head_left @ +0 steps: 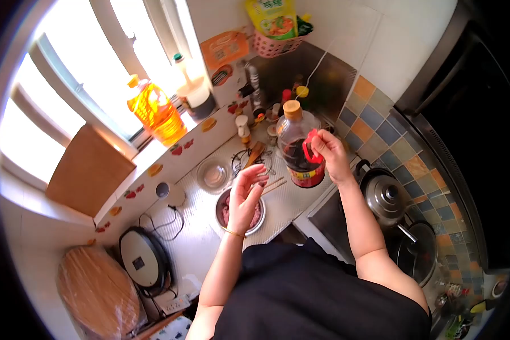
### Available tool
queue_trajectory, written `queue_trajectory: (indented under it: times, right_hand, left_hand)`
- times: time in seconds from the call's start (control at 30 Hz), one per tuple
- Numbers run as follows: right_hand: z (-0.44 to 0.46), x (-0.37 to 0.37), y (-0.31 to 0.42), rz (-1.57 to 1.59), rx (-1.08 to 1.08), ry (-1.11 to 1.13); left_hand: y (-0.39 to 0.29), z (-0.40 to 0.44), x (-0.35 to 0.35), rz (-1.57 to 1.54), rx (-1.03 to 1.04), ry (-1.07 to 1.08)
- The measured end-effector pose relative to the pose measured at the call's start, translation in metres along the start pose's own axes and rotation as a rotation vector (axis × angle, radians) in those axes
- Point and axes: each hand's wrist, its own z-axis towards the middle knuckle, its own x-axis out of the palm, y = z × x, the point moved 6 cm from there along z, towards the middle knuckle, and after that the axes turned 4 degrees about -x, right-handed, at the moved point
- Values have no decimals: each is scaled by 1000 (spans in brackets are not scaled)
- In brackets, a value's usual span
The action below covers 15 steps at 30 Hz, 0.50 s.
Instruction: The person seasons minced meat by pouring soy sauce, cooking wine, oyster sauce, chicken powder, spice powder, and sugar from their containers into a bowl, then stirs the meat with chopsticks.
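Note:
My right hand grips the red handle of a large clear plastic bottle of dark sauce, likely soy sauce. The bottle is roughly upright, with its yellow cap on. Over a metal bowl hangs my left hand, fingers loosely apart and holding nothing. Raw minced meat shows in the bowl, partly hidden by that hand. A pair of chopsticks reaches out from the bowl's far side, their lower ends hidden.
Beyond the bowl are a glass bowl, a wooden spatula and a white-capped shaker. A lidded pot stands at right. To the left lie a round electric appliance and its cord. An oil bottle stands on the windowsill.

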Motion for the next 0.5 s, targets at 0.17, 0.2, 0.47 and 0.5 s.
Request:
queue_trajectory:
  times: [0.17,0.2,0.47,0.5]
  right_hand:
    - [-50,65,0,60,156,203]
    - [-60,73,-7,2,179,224]
    - [-122,117,-34,128,440,311]
    - [-127,122,-35,118,429,317]
  left_hand:
    - [-27,-34,-27,151,128,-114]
    - [-30,-36,-31,274,220,-125]
    - [-30,-76,-45,198,127,1]
    - [-31,-80,-47,181,132,22]
